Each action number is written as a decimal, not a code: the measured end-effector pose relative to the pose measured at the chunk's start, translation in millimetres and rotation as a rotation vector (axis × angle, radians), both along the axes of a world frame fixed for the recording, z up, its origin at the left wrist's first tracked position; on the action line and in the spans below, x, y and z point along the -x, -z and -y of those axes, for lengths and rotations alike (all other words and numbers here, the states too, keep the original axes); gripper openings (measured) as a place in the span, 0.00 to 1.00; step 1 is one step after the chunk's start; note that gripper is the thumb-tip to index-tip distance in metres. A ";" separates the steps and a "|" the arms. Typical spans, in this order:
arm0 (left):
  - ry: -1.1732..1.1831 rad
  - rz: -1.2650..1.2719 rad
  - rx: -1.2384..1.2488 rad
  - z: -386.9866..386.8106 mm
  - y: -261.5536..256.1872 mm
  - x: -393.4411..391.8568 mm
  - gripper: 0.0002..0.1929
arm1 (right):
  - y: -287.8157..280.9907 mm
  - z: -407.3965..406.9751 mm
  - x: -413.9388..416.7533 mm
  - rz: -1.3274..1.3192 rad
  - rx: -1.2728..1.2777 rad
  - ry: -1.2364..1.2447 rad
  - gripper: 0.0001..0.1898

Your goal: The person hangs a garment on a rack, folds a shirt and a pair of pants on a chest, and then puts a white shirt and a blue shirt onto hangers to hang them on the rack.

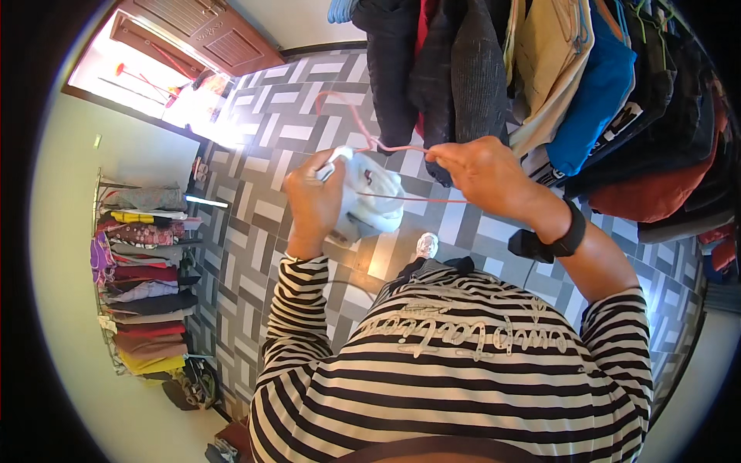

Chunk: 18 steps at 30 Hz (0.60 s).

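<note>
My left hand (315,199) grips the edge of a white garment (379,194), which hangs bunched below and beside it. My right hand (483,173) is closed on one end of a pink wire clothes hanger (405,148). The hanger's hook points away from me, over the floor. Its lower bar (428,200) runs from my right hand across the front of the garment. The hanger's far end lies by my left hand, where cloth and fingers hide it. A black wristband is on my right wrist.
Hanging dark clothes (480,75), a beige garment (553,63) and a blue garment (596,98) crowd the right, close to my right hand. A wall rack of folded or hung clothes (153,289) stands at the left. An open brown door (202,29) is at the upper left, above the tiled floor (249,191).
</note>
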<state>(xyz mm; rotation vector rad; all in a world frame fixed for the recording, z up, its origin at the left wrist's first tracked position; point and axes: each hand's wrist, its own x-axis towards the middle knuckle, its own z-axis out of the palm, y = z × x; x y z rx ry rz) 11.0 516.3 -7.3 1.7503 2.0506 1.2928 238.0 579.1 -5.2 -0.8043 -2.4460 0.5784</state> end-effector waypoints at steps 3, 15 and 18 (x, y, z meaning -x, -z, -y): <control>0.052 0.144 -0.038 3.3 1.9 -15.3 0.08 | 23.4 5.8 12.8 -0.136 -0.033 -0.021 0.09; 0.130 -0.384 -0.366 26.4 -59.9 -5.4 0.10 | 21.6 -11.9 11.4 -0.581 0.012 -0.221 0.10; 0.194 -0.158 -0.219 24.3 -63.5 -2.0 0.10 | 15.9 -14.1 17.2 -0.625 -0.003 -0.251 0.10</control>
